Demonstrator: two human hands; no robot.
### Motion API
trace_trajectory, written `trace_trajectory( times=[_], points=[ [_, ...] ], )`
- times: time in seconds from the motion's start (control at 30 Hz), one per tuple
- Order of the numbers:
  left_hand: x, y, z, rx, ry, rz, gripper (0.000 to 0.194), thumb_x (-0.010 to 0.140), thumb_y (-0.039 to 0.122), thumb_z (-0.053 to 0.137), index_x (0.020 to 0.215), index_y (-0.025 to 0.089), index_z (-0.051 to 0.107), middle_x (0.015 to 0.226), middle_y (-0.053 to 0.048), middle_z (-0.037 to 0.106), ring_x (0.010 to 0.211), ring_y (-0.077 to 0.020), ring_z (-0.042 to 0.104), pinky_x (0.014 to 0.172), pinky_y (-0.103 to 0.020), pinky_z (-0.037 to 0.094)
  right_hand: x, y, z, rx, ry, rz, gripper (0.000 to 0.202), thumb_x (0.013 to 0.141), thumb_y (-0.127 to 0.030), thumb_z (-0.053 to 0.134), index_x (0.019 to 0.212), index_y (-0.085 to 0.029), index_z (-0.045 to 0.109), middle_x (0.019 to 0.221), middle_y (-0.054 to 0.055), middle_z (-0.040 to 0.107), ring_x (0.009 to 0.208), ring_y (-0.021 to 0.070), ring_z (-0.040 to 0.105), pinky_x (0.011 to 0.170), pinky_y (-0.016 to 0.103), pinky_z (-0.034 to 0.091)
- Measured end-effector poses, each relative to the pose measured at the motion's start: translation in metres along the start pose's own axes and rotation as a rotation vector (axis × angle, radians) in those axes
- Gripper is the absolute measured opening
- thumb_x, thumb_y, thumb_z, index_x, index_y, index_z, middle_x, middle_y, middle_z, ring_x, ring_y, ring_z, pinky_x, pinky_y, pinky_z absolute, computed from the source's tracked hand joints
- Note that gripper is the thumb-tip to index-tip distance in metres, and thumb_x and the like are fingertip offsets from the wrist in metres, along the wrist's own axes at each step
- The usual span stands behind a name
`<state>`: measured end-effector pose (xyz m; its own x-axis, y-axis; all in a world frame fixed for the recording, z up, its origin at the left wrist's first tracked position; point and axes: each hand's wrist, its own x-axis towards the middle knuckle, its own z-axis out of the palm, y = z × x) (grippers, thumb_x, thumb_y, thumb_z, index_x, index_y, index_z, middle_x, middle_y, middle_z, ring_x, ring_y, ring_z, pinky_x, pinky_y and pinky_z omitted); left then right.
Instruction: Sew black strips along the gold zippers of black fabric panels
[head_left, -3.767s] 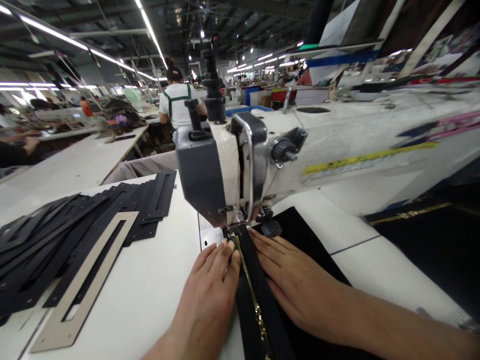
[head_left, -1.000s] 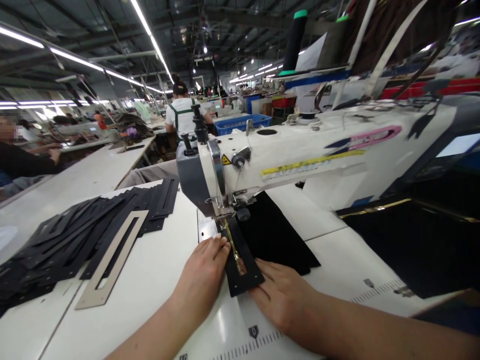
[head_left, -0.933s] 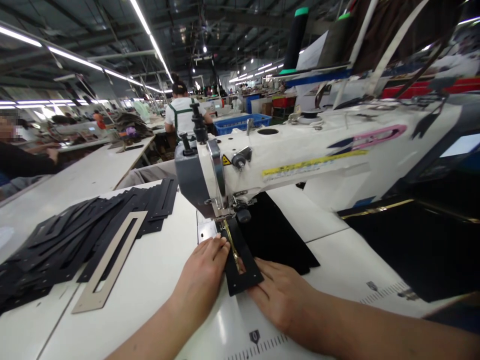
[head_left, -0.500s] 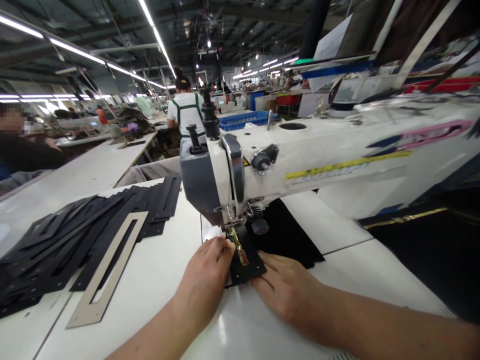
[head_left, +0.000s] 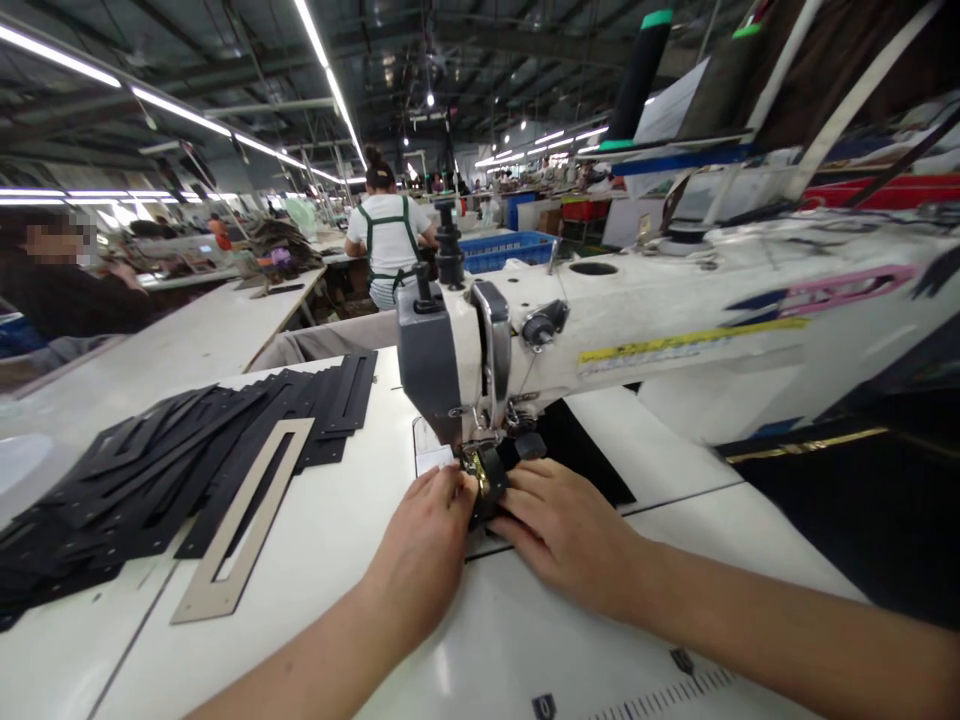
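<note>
At the sewing machine's head (head_left: pixel 484 370), a black panel with a gold zipper (head_left: pixel 487 478) is bent upward under the presser foot. My left hand (head_left: pixel 420 535) has closed fingers, pinching the panel's left edge close to the needle area. On the other side, my right hand (head_left: pixel 574 535) curls its fingers around the panel's right part, thumb low near the machine bed. The zipper's lower end and the fingertips are partly hidden. Behind the right hand lies a black piece of fabric (head_left: pixel 589 455), flat on the white table.
Overlapping black slotted panels (head_left: pixel 202 450) cover the table's left side, with a beige slotted template (head_left: pixel 244 530) on their near edge. Black material with a gold zipper (head_left: pixel 810 445) lies at right. A person in a white shirt (head_left: pixel 386 235) works ahead, beside a blue crate (head_left: pixel 510 250).
The panel's near end, flat before, is now bent up. My right hand has moved forward toward the needle, and the left remains at the panel's left edge. The view has shifted slightly.
</note>
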<state>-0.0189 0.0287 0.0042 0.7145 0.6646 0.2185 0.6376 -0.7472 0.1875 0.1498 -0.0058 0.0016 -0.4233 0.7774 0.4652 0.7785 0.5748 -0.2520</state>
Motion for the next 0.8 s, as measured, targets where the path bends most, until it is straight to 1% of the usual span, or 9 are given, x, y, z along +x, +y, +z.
trace_trajectory(
  times=[0.03,0.1,0.17,0.23,0.3,0.4,0.57,0.67,0.8],
  points=[
    [-0.001,0.002,0.0,-0.018,0.003,-0.027,0.029,0.076,0.001,0.044,0.099,0.014,0.054,0.099,-0.009,0.053,0.095,-0.022,0.051,0.087,-0.041,0.045,0.003,0.0,0.0,-0.007,-0.008,0.055,0.009,0.079,-0.023,0.059,0.081,-0.014,0.061,0.084,0.007,0.061,0.081,0.0226,0.055,0.075,0.038,0.044],
    [-0.004,0.005,0.0,-0.068,0.023,-0.099,0.026,0.078,0.004,0.045,0.1,0.014,0.054,0.102,-0.009,0.052,0.095,-0.0223,0.051,0.087,-0.041,0.044,0.01,0.002,0.001,0.047,-0.046,0.158,0.023,0.07,-0.028,0.068,0.086,-0.014,0.061,0.089,0.008,0.061,0.082,0.0233,0.055,0.073,0.036,0.045],
    [-0.006,0.009,0.0,-0.129,0.047,-0.173,0.021,0.08,0.009,0.046,0.096,0.015,0.056,0.102,-0.009,0.051,0.092,-0.0217,0.052,0.084,-0.039,0.045,0.015,0.007,0.001,0.146,-0.111,0.225,0.029,0.064,-0.028,0.071,0.088,-0.016,0.061,0.084,0.005,0.062,0.075,0.0207,0.058,0.066,0.03,0.045],
    [-0.008,0.01,0.001,-0.168,0.057,-0.223,0.015,0.08,0.013,0.049,0.091,0.016,0.058,0.098,-0.008,0.053,0.089,-0.0211,0.052,0.082,-0.037,0.046,0.02,0.013,0.003,0.187,-0.178,0.235,0.019,0.065,-0.024,0.068,0.082,-0.017,0.061,0.072,0.001,0.062,0.064,0.0182,0.058,0.058,0.027,0.044],
    [-0.009,0.009,0.002,-0.175,0.064,-0.245,0.013,0.079,0.015,0.051,0.089,0.016,0.058,0.098,-0.007,0.054,0.089,-0.0214,0.051,0.082,-0.036,0.045,0.025,0.018,0.006,0.176,-0.204,0.196,0.006,0.07,-0.015,0.059,0.075,-0.017,0.06,0.067,0.001,0.062,0.061,0.0176,0.058,0.055,0.025,0.043],
    [-0.01,0.006,0.006,-0.159,0.071,-0.26,0.017,0.074,0.019,0.057,0.09,0.016,0.059,0.099,-0.008,0.054,0.09,-0.0233,0.05,0.082,-0.037,0.044,0.026,0.022,0.012,0.129,-0.158,0.102,0.023,0.072,-0.002,0.043,0.073,-0.019,0.059,0.072,0.002,0.065,0.067,0.0178,0.062,0.06,0.025,0.046],
    [-0.009,0.003,0.012,-0.147,0.082,-0.243,0.024,0.07,0.02,0.057,0.093,0.017,0.059,0.099,-0.009,0.055,0.089,-0.0245,0.05,0.08,-0.038,0.044,0.018,0.022,0.017,0.074,-0.12,0.015,0.029,0.07,-0.002,0.041,0.085,-0.021,0.057,0.083,0.004,0.066,0.076,0.0196,0.064,0.065,0.026,0.049],
    [-0.009,0.002,0.013,-0.134,0.066,-0.223,0.03,0.065,0.013,0.055,0.095,0.016,0.059,0.099,-0.01,0.054,0.088,-0.0245,0.05,0.079,-0.039,0.044,0.018,0.021,0.014,0.089,-0.121,-0.042,0.034,0.065,0.002,0.038,0.083,-0.021,0.057,0.086,0.006,0.066,0.08,0.02,0.064,0.066,0.026,0.05],
    [-0.011,0.002,0.014,-0.141,0.083,-0.183,0.037,0.062,0.01,0.053,0.098,0.014,0.057,0.101,-0.011,0.054,0.09,-0.0252,0.05,0.08,-0.039,0.044,0.022,0.019,0.011,0.079,-0.029,-0.167,0.048,0.057,0.005,0.033,0.089,-0.021,0.058,0.085,0.006,0.067,0.077,0.0191,0.065,0.064,0.024,0.052]
  ],
)
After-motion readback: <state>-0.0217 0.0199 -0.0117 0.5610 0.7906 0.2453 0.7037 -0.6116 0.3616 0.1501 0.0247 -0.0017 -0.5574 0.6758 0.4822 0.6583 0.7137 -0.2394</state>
